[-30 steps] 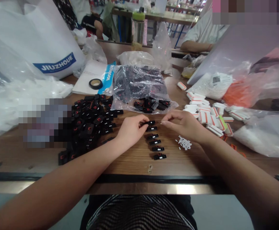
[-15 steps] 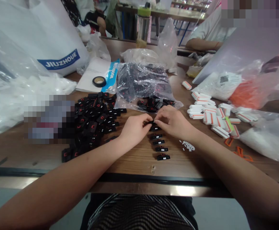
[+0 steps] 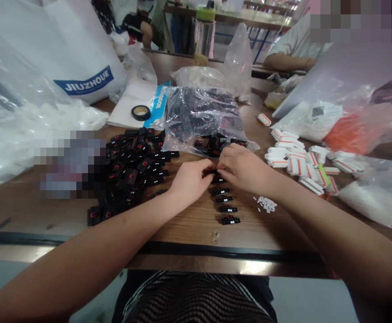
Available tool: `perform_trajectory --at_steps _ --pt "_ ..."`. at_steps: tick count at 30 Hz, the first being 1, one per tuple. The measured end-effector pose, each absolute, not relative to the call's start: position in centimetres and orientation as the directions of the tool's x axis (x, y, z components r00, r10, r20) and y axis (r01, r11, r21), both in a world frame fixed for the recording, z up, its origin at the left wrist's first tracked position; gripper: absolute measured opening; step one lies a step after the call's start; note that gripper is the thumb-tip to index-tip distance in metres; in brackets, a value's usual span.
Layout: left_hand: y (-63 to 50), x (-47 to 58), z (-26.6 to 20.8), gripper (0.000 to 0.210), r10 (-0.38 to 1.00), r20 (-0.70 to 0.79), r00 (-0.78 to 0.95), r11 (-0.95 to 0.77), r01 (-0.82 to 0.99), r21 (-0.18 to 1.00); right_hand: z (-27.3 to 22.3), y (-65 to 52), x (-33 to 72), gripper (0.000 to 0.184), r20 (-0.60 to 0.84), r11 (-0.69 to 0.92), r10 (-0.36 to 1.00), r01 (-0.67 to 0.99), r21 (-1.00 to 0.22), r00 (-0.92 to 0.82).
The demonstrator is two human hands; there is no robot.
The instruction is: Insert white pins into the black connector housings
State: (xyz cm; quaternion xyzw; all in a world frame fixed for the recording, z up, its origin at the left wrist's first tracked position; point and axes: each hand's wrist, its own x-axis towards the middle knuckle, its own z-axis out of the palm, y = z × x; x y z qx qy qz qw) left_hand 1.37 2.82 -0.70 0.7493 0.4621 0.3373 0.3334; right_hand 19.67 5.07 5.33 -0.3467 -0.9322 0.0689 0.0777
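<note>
My left hand point(image 3: 191, 180) is closed, thumb and fingers pinching the left end of a small black plastic connector point(image 3: 218, 179). From the other side my right hand point(image 3: 241, 168) bends its fingers over the same connector, closed on it; the fingertips partly hide the piece. Below the hands several similar black connectors point(image 3: 228, 209) lie in a column, each with white dots on its near face. To the right of the column is a small heap of tiny white pieces point(image 3: 267, 204). A large pile of black connectors with red marks point(image 3: 128, 175) lies left of my left hand.
Behind my hands lies a clear bag of black parts point(image 3: 204, 112). A tape roll point(image 3: 141, 113) rests on papers point(image 3: 125, 105). White parts with orange stripes point(image 3: 297, 166) and plastic bags point(image 3: 380, 193) are at right. Across the table is a person's arm point(image 3: 288, 62).
My right hand has turned slightly, its fingers curling further over the connector. The left hand keeps its pinch. My right forearm now hides most of the orange frames. The view has shifted a little.
</note>
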Motion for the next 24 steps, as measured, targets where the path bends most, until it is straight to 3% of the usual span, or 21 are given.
perform_trajectory --at_steps 8,13,24 --pt "2.8 1.4 -0.6 0.016 0.927 0.183 0.327 -0.331 0.487 0.808 5.1 4.6 20.3 0.025 0.102 0.748 0.659 0.636 -0.189 -0.745" --pt "2.9 1.4 -1.1 0.016 0.925 0.195 0.325 -0.335 0.461 0.821 4.7 4.2 21.1 0.023 0.197 0.750 0.661 0.626 -0.214 -0.724" --pt "2.9 1.5 -0.9 0.019 0.923 0.211 0.322 -0.343 0.440 0.830 5.1 3.6 20.4 0.020 0.176 0.764 0.644 0.640 -0.083 -0.745"
